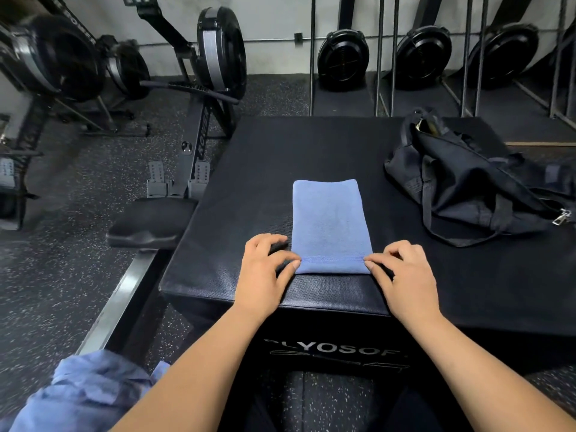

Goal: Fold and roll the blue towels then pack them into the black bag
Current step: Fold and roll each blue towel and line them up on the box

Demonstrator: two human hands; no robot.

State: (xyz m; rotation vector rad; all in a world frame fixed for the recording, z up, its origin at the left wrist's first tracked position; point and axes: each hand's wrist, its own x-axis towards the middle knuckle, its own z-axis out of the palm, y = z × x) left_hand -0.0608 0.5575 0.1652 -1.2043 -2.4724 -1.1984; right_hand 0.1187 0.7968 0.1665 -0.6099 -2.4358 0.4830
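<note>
The blue towel [331,219] looks soft, light and limp. Left hand [266,269] and right hand [403,271] pinch its near corners with curled fingers [288,272] — roll evenly from this hem.

The black box [314,327] front reads "LYOSOF", its ends unclear.

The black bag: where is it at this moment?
In the head view, the black bag lies on the far right part of the black box, to the right of the folded blue towel and beyond the right hand.
</note>
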